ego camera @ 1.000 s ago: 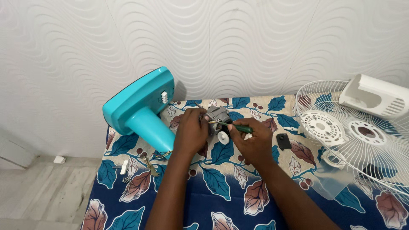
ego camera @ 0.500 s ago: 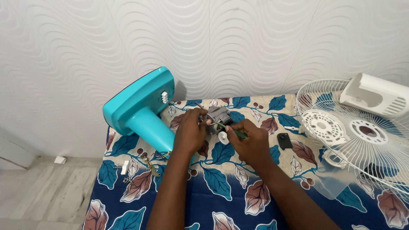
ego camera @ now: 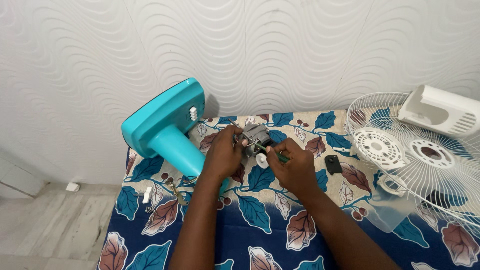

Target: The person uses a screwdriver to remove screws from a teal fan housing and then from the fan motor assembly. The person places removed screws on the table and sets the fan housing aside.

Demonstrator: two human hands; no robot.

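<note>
Head view: my left hand (ego camera: 225,155) grips the grey fan motor (ego camera: 255,136), heavy and rigid, by its casing; my right hand (ego camera: 295,165) pinches the slim green screwdriver (ego camera: 272,151).

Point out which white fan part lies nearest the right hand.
The small white round knob, right beside the right hand at the grey motor. The white grille and white housing lie far right.
</note>
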